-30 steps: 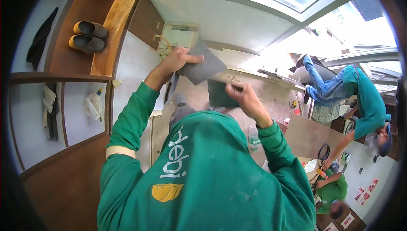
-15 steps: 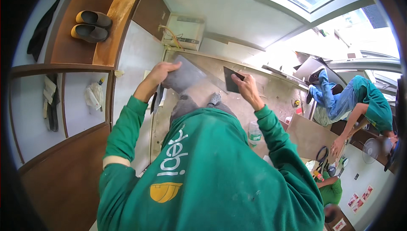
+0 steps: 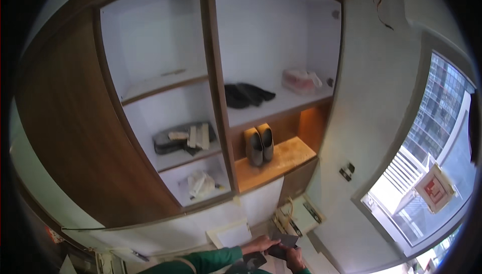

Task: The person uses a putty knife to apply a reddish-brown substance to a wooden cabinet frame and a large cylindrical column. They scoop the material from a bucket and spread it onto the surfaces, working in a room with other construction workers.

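My left hand (image 3: 259, 245) comes in from the lower edge on a green sleeve (image 3: 211, 260) and grips the edge of a dark grey flat blade (image 3: 284, 239). My right hand (image 3: 295, 260) sits just to its right, touching it, closed on the same dark tool from below. A second dark flat piece (image 3: 254, 261) lies under my left hand; which hand carries it is unclear. Both hands are small and partly cut off by the bottom edge of the picture.
A wood-framed shelf unit (image 3: 216, 98) fills the view. It holds grey shoes (image 3: 259, 146), a dark cloth (image 3: 247, 94), a pale bundle (image 3: 299, 80), folded items (image 3: 187, 138) and a white bag (image 3: 201, 184). A wall box with cables (image 3: 297, 216) is near my hands, and a window (image 3: 432, 173) is at right.
The view has swung from a green hooded back and ceiling to the shelf wall. My hands, held apart with a flat piece each, have come together at the bottom edge.
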The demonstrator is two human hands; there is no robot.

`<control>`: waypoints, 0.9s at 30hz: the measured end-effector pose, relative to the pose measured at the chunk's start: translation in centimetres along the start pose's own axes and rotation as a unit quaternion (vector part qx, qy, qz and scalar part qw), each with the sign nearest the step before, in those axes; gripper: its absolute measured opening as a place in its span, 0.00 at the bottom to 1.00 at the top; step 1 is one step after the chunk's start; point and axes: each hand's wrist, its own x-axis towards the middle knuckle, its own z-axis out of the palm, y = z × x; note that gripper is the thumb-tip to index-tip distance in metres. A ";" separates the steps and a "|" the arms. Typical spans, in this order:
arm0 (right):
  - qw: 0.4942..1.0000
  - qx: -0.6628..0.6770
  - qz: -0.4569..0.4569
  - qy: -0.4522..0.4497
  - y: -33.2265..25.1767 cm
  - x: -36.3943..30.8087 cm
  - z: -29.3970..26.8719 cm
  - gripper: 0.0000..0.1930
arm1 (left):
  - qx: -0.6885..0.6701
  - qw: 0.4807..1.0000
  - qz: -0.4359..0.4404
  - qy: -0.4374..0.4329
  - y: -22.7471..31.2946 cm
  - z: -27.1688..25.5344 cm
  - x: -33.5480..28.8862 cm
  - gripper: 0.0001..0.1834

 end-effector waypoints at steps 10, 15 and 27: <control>0.989 0.096 -0.110 0.006 -12.8 13.8 9.0 0.12 | -0.512 0.791 -0.149 0.298 -12.2 -5.5 -2.7 0.20; 0.965 0.049 -0.207 -0.156 -25.9 17.5 17.5 0.11 | -0.627 0.715 -0.102 0.291 -10.6 -9.3 -3.1 0.20; 0.666 -0.127 -0.673 -0.296 -56.1 23.5 33.6 0.16 | -0.532 0.711 -0.112 0.446 -4.3 -12.9 -10.7 0.21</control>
